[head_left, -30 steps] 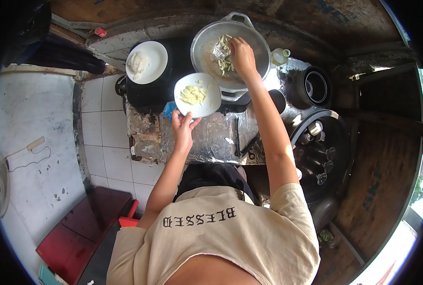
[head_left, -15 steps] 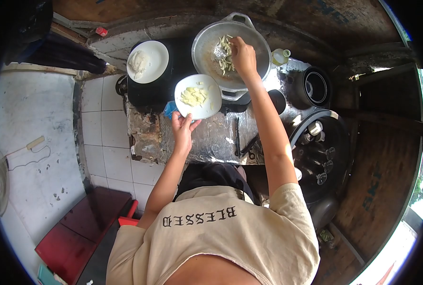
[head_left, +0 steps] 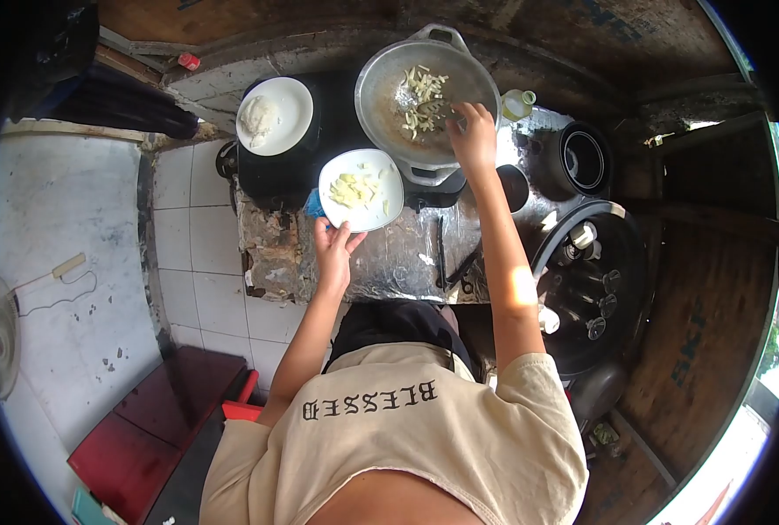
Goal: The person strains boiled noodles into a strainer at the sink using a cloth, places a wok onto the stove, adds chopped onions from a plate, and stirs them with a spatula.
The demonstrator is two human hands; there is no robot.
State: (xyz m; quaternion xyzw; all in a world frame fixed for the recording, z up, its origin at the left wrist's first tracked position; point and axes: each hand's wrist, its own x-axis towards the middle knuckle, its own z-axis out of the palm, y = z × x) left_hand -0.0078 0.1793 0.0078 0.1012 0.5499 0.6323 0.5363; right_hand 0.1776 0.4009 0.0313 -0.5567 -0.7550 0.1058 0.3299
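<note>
My left hand grips the near edge of a white plate, thumb on top and fingers beneath. Pale yellow-white chopped pieces lie on this plate. Above the right side of a metal pan is my right hand, its fingers curled together. Whatever those fingers may hold is too small or hidden to name. More pale cut strips lie in the middle of the pan, with a greyish patch among them that I cannot make out.
A white plate with a white lump rests on the black stove. Right of the pan are a bottle and a dark pot. A black basin holds several glasses. Scissors lie on the worn counter.
My right hand has moved from the middle of the pan to its right side, uncovering more strips. The plate in my left hand has shifted slightly left and toward me.
</note>
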